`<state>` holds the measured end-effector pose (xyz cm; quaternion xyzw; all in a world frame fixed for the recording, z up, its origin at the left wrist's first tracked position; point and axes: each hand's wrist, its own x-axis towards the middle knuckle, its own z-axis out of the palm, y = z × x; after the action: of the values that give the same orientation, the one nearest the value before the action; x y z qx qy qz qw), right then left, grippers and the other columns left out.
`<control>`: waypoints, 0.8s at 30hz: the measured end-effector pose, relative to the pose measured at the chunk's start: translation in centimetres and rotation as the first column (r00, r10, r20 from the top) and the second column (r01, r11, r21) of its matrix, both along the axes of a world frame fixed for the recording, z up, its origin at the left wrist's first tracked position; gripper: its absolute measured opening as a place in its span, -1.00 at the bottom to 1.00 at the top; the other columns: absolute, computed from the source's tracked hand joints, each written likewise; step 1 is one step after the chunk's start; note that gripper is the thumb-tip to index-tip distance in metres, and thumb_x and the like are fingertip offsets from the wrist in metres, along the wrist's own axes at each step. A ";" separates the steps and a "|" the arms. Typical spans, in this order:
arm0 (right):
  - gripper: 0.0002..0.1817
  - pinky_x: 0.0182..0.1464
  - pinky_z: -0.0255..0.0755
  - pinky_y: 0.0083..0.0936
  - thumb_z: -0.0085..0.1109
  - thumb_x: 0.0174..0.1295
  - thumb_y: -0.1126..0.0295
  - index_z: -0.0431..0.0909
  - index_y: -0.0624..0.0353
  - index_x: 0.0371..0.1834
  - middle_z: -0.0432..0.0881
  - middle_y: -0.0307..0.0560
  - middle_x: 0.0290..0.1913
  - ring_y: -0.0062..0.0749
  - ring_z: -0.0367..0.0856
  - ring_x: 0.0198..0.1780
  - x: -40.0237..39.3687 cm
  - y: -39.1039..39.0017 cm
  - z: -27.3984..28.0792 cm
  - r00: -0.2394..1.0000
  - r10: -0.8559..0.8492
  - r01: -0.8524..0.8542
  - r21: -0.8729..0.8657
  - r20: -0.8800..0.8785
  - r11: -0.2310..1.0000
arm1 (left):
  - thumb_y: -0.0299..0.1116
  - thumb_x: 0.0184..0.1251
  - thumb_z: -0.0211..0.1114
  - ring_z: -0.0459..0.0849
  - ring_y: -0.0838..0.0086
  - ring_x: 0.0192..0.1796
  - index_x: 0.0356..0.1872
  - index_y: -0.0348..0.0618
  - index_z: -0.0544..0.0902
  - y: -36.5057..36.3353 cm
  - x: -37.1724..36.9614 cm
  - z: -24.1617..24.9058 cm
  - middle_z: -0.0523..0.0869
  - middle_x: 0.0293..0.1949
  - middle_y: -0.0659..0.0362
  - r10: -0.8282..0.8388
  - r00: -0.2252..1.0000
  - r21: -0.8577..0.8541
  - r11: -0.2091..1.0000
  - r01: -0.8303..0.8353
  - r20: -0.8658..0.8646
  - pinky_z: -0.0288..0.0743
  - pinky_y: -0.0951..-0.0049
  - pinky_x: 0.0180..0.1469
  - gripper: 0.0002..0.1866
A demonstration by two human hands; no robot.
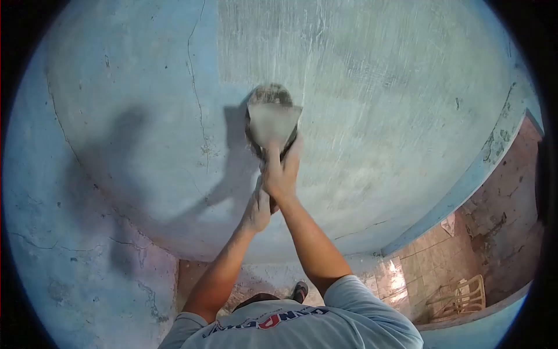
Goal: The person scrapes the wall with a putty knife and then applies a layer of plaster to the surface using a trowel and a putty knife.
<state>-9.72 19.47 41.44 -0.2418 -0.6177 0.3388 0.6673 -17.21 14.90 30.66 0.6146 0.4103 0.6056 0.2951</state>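
Both my hands are raised in front of a blue wall (145, 87) with pale, scraped-looking areas. My right hand (282, 174) is closed on a wide, pale putty knife (272, 121), its blade widening upward. Behind the blade is a dark, rounded tool or pad (272, 93), mostly covered, so I cannot make out its exact kind. Just below, my left hand (256, 210) is wrapped round what looks like the lower handle of that dark tool. Both hands touch or nearly touch at the wrist and fingers.
Long cracks run down the wall's left part. An opening at the right shows a worn reddish wall (505, 198), a tiled floor (418, 267) and a plastic chair (459, 299). My shoe (300, 291) shows below.
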 end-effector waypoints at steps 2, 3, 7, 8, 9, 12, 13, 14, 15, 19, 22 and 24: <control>-0.37 0.42 0.35 -0.26 0.09 0.57 0.28 0.21 0.46 0.54 0.54 0.28 0.33 -0.12 0.52 0.32 -0.2 -0.3 -6.1 0.998 -0.060 0.060 0.022 -0.005 0.998 | 0.17 0.78 -0.30 0.44 0.56 -0.43 0.41 -0.23 0.34 -1.2 -0.2 -5.8 0.53 -0.39 0.31 -0.071 0.996 -0.119 0.990 0.076 0.045 0.34 0.45 -0.37 -0.35; -0.37 0.43 0.34 -0.26 0.09 0.57 0.28 0.21 0.46 0.54 0.54 0.27 0.33 -0.12 0.52 0.33 -0.2 -1.0 -7.8 0.998 -0.051 0.051 0.012 -0.029 0.999 | 0.17 0.78 -0.31 0.43 0.57 -0.44 0.45 -0.22 0.32 -3.5 1.0 -4.4 0.53 -0.39 0.31 -0.014 0.998 -0.031 0.999 0.016 0.061 0.33 0.49 -0.36 -0.33; -0.39 0.44 0.33 -0.28 0.08 0.57 0.29 0.23 0.46 0.54 0.55 0.24 0.33 -0.14 0.50 0.35 -0.3 -0.9 -6.9 0.997 -0.023 0.024 0.005 -0.071 1.000 | 0.14 0.80 -0.32 0.39 0.60 -0.44 0.45 -0.19 0.34 -3.4 1.2 -2.0 0.52 -0.38 0.31 -0.029 0.995 -0.045 0.998 0.033 0.094 0.31 0.53 -0.36 -0.37; -0.40 0.44 0.33 -0.29 0.08 0.58 0.29 0.24 0.46 0.53 0.56 0.23 0.32 -0.16 0.50 0.34 -0.3 0.0 -4.2 0.999 -0.030 0.030 0.016 -0.032 0.999 | 0.14 0.80 -0.32 0.39 0.61 -0.44 0.40 -0.17 0.35 -2.1 0.6 -1.1 0.51 -0.37 0.32 -0.075 0.989 -0.100 0.991 0.088 0.129 0.32 0.54 -0.37 -0.39; -0.42 0.39 0.37 -0.29 0.09 0.58 0.28 0.27 0.45 0.50 0.58 0.19 0.26 -0.20 0.52 0.28 -0.5 0.7 -1.8 0.997 -0.071 0.072 0.039 -0.031 0.997 | 0.15 0.80 -0.31 0.38 0.62 -0.44 0.35 -0.15 0.37 -0.8 0.1 -0.2 0.51 -0.37 0.33 -0.115 0.980 -0.153 0.978 0.141 0.165 0.32 0.54 -0.37 -0.42; -0.45 0.31 0.41 -0.29 0.11 0.58 0.24 0.32 0.44 0.43 0.61 0.19 0.19 -0.22 0.55 0.18 -0.8 1.1 2.7 0.999 -0.008 0.008 -0.003 -0.048 1.000 | 0.18 0.79 -0.29 0.39 0.62 -0.43 0.25 -0.14 0.39 -0.8 -0.1 5.8 0.48 -0.40 0.33 -0.106 0.976 -0.147 0.980 0.135 0.188 0.32 0.52 -0.38 -0.43; -0.44 0.32 0.42 -0.27 0.12 0.58 0.24 0.31 0.44 0.44 0.61 0.21 0.19 -0.20 0.56 0.17 -0.8 1.3 1.9 0.999 -0.017 0.019 0.035 -0.049 0.999 | 0.19 0.78 -0.29 0.40 0.62 -0.43 0.24 -0.14 0.39 -0.7 0.0 6.2 0.47 -0.41 0.33 -0.139 0.951 -0.200 0.960 0.198 0.275 0.33 0.52 -0.38 -0.43; -0.44 0.32 0.42 -0.25 0.13 0.57 0.24 0.30 0.45 0.44 0.62 0.23 0.18 -0.18 0.56 0.17 -0.8 1.4 1.1 0.998 -0.027 0.030 0.073 -0.051 0.997 | 0.15 0.79 -0.28 0.42 0.65 -0.42 0.33 -0.17 0.37 -0.7 -0.4 4.1 0.53 -0.36 0.32 -0.148 0.972 -0.176 0.968 0.180 0.180 0.34 0.57 -0.37 -0.41; -0.41 0.37 0.39 -0.24 0.13 0.57 0.25 0.27 0.46 0.47 0.59 0.24 0.24 -0.15 0.55 0.23 -0.6 0.7 -1.0 0.999 -0.026 0.027 0.033 -0.020 0.999 | 0.14 0.79 -0.29 0.44 0.63 -0.41 0.44 -0.20 0.32 -0.7 -0.2 0.7 0.57 -0.31 0.30 -0.103 0.987 -0.103 0.988 0.116 0.122 0.35 0.57 -0.36 -0.38; -0.28 0.57 0.19 -0.18 0.09 0.54 0.32 0.09 0.49 0.62 0.38 0.32 0.49 -0.04 0.37 0.52 0.1 -3.0 -8.0 0.999 0.037 -0.036 -0.098 0.009 0.995 | 0.30 0.72 -0.38 0.44 0.67 -0.42 0.68 -0.24 0.04 -3.2 1.1 -6.3 0.61 0.05 0.18 -0.106 0.990 0.032 0.994 0.104 0.090 0.33 0.60 -0.37 -0.15; -0.28 0.53 0.25 -0.19 0.12 0.56 0.29 0.09 0.46 0.62 0.44 0.33 0.43 -0.04 0.43 0.46 -0.1 -2.0 -6.6 1.000 0.010 -0.010 -0.040 0.006 0.999 | 0.33 0.71 -0.39 0.40 0.69 -0.45 0.70 -0.22 0.03 -3.0 0.8 -4.4 0.63 -0.09 0.24 -0.143 0.984 -0.002 0.990 0.144 0.108 0.28 0.60 -0.41 -0.12; -0.29 0.50 0.28 -0.22 0.13 0.58 0.26 0.09 0.45 0.61 0.47 0.34 0.40 -0.03 0.47 0.43 -0.2 -0.5 -2.2 1.000 0.024 -0.024 -0.013 0.008 1.000 | 0.30 0.74 -0.34 0.36 0.69 -0.48 0.54 -0.19 0.23 -1.1 0.0 -1.3 0.52 -0.34 0.34 -0.172 0.978 -0.040 0.983 0.178 0.119 0.25 0.57 -0.43 -0.23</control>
<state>-9.93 18.94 39.21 -0.2399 -0.6213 0.3497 0.6589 -17.19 13.82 29.36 0.6048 0.3519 0.6012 0.3859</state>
